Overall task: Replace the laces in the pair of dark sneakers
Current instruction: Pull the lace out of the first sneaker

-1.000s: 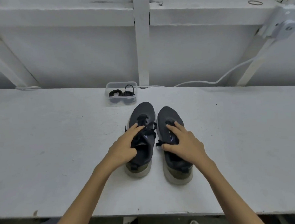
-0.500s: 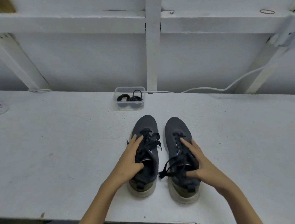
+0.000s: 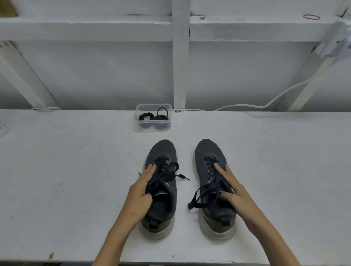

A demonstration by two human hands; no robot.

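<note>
left hand (image 3: pixel 142 191) lies flat on the outer side of left sneaker (image 3: pixel 161 151), fingers straight over its laces, thumb at the collar. clear tub (image 3: pixel 153 105) holding coiled black laces (image 3: pixel 145 116) sits far, behind that shoe. right sneaker (image 3: pixel 208 151) is parallel and apart, both laced, on white table (image 3: pixel 72 177). right hand (image 3: pixel 235 192) is flat on it, fingers straight, thumb on a loose lace.

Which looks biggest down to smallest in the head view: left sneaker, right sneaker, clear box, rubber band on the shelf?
1. left sneaker and right sneaker, alike, unranked.
2. clear box, though farther from the camera.
3. rubber band, farthest away.
</note>
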